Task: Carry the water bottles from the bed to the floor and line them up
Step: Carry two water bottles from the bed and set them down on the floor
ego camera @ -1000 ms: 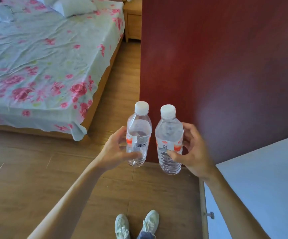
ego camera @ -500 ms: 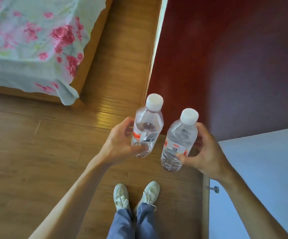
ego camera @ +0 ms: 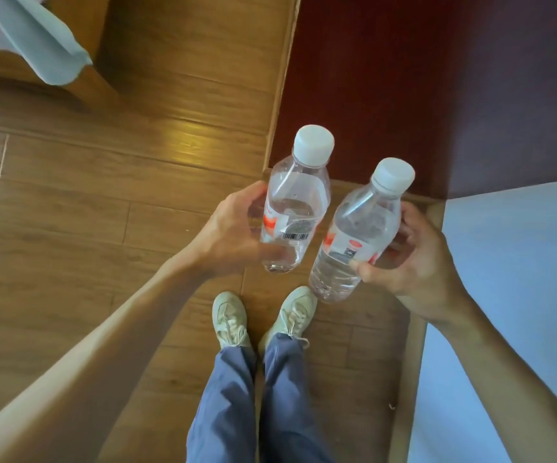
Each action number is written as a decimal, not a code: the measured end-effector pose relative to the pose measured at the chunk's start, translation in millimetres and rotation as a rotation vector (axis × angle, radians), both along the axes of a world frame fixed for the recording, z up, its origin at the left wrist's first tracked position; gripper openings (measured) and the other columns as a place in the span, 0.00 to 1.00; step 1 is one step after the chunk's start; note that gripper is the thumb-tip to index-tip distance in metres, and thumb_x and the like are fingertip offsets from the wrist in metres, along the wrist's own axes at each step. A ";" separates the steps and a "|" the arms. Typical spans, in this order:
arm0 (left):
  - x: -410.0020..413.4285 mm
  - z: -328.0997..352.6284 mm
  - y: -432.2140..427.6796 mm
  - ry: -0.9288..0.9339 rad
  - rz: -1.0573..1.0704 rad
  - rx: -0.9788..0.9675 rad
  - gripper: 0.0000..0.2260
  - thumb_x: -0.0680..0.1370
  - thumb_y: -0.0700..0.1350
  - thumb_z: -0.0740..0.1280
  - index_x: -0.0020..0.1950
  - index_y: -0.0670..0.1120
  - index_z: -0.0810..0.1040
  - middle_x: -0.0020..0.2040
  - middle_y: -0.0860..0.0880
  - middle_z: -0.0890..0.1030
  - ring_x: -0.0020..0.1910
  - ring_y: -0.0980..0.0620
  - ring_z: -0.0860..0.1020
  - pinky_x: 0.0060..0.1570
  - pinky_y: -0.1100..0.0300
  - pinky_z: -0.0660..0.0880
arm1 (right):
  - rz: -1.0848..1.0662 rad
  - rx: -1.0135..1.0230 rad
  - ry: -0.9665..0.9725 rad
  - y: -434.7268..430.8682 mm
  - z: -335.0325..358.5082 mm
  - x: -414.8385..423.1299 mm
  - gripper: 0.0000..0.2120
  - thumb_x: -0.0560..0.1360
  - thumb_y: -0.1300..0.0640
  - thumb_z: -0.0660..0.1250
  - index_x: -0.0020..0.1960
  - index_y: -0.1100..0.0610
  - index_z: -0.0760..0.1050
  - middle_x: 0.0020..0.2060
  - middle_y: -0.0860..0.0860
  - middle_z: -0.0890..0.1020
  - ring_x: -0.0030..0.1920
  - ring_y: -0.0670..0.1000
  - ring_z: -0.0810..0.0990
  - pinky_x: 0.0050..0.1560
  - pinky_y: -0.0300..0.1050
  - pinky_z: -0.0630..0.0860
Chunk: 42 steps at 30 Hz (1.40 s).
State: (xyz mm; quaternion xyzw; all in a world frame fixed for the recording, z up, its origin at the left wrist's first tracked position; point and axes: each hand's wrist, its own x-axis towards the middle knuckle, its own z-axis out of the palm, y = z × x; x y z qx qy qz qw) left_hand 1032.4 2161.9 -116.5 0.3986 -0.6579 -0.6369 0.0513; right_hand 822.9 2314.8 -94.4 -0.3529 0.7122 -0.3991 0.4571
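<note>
Bottles hang above the floor (ego camera: 70, 228). Left grip (ego camera: 237, 235) clasps the left bottle (ego camera: 295, 208); right grip (ego camera: 417, 259), beside it, clasps the right bottle (ego camera: 358, 235).

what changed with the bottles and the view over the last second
The view tipped down: the bed slid to the top-left corner, and shoes and trouser legs appeared. The right bottle tilted rightward. Unchanged: the left hand and right hand each grip one bottle.
</note>
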 end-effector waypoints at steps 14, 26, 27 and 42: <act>-17.0 -84.7 8.4 -0.083 -0.072 -0.087 0.32 0.61 0.44 0.80 0.63 0.48 0.72 0.52 0.54 0.81 0.52 0.55 0.81 0.50 0.49 0.82 | -0.097 -0.037 -0.116 3.5 -99.0 -24.1 0.36 0.61 0.64 0.82 0.64 0.59 0.71 0.55 0.53 0.82 0.58 0.53 0.83 0.57 0.48 0.81; -32.4 -162.1 26.6 -0.099 0.079 -0.036 0.26 0.62 0.35 0.81 0.55 0.49 0.77 0.46 0.54 0.83 0.48 0.57 0.82 0.51 0.56 0.81 | 0.026 -0.053 -0.153 -8.6 -172.3 -50.9 0.34 0.58 0.54 0.80 0.61 0.57 0.73 0.52 0.51 0.83 0.54 0.56 0.84 0.54 0.52 0.81; -32.7 -170.1 27.1 -0.093 0.084 -0.033 0.26 0.62 0.35 0.81 0.56 0.48 0.77 0.47 0.53 0.84 0.49 0.56 0.83 0.51 0.56 0.81 | 0.031 -0.059 -0.147 -8.2 -180.2 -51.6 0.34 0.57 0.54 0.80 0.61 0.56 0.73 0.52 0.51 0.83 0.54 0.56 0.84 0.54 0.52 0.82; -30.7 -292.6 34.6 -0.028 0.120 -0.039 0.26 0.62 0.27 0.78 0.54 0.46 0.76 0.45 0.55 0.82 0.45 0.65 0.81 0.42 0.66 0.80 | 0.119 -0.027 0.039 -6.0 -291.1 -57.9 0.29 0.63 0.75 0.78 0.60 0.64 0.71 0.45 0.47 0.82 0.41 0.38 0.81 0.48 0.38 0.80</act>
